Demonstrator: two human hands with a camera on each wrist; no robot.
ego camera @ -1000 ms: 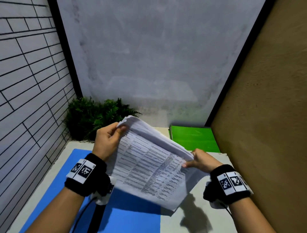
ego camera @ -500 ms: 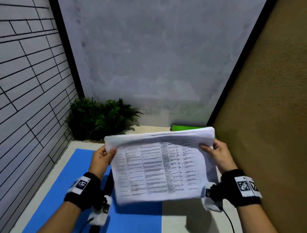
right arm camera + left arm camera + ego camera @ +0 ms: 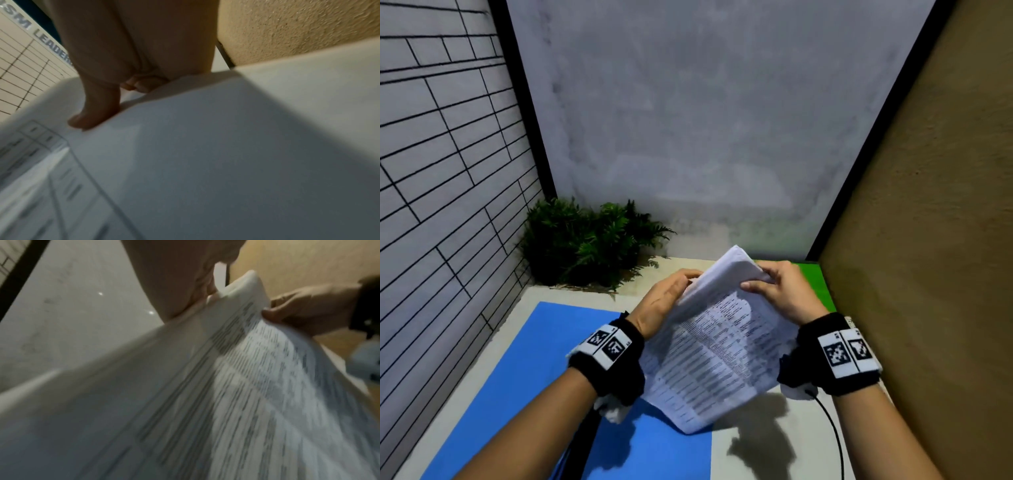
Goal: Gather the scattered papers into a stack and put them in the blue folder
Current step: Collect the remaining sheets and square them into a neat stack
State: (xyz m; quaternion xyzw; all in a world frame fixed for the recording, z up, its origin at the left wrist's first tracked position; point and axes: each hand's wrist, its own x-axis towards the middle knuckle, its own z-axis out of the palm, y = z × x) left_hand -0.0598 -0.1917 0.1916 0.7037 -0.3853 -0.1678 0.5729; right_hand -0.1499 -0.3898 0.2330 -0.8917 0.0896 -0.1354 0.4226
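Observation:
A stack of printed papers [image 3: 717, 346] hangs tilted in the air above the table, one corner pointing down. My left hand [image 3: 669, 298] holds its upper left edge, fingers behind the sheets. My right hand [image 3: 774, 284] pinches the top corner, thumb on the printed face. The blue folder [image 3: 524, 387] lies open and flat on the table below and to the left. In the left wrist view the papers [image 3: 205, 402] fill the frame, with the right hand [image 3: 298, 309] at their top. In the right wrist view my thumb [image 3: 92, 113] presses on the papers [image 3: 205, 154].
A green folder [image 3: 813, 279] lies at the back right, mostly hidden by my right hand. A fern-like plant [image 3: 585, 243] stands in the back left corner. Walls close in on the left, back and right. A black cable [image 3: 832, 431] trails from my right wrist.
The stack was held level by both side edges half a second ago. It has turned so one corner points down, and both hands have come together at its top.

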